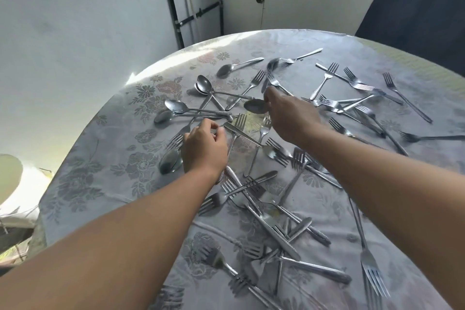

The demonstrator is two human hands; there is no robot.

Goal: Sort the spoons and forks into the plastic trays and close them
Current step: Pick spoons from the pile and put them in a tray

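Observation:
Several steel spoons (177, 106) and forks (327, 78) lie scattered and crossed over a round table (105, 158) with a grey floral cloth. My right hand (289, 116) reaches over the middle of the table, its fingers closed on a spoon (254, 106) whose bowl sticks out to the left. My left hand (203, 148) is nearer and to the left, thumb and forefinger pinched at the end of a long spoon handle (241, 133) that runs right to a bowl. Another spoon (169, 162) lies just left of that hand. No plastic tray is in view.
A thick pile of forks (264, 211) covers the near part of the table between my forearms. More forks (405, 98) spread to the far right. White walls with dark pipes (173, 7) stand behind the table, and its left edge drops off near a pale object (10, 173).

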